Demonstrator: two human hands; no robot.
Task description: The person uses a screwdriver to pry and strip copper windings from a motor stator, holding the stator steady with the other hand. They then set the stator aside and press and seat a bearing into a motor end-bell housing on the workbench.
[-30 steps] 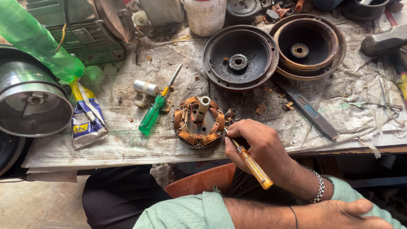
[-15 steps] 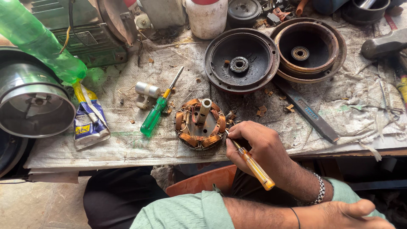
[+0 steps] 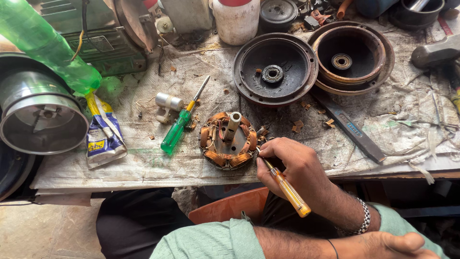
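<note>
Stator point(image 3: 229, 145): we see the round copper-wound core lying flat at the centre of the frame on the cloth-covered bench point(image 3: 143, 158), its pale shaft standing upright in the middle.
Right hand point(image 3: 292, 165): our fingers are curled tight round a yellow-handled screwdriver point(image 3: 287, 189); its tip reaches the stator's right edge, the handle pointing to the lower right.
Left hand point(image 3: 397, 244): at the bottom right of the frame, forearm crossing under the right wrist; it appears to hold nothing, though we cannot tell how far the fingers are open.
Progress: we judge the motor already taken apart, since two dark round housings point(image 3: 275, 67) lie open in the upper middle and upper right; the windings are all in place on the core, so work on them looks barely begun.
Near by: a green-handled screwdriver point(image 3: 176, 132) just left of the stator, a small silver capacitor point(image 3: 168, 101) beyond it, a flat dark file point(image 3: 352, 129) to the right.
Further out: a green plastic bottle point(image 3: 48, 45) at upper left, a glue pouch point(image 3: 103, 136) below it.
</note>
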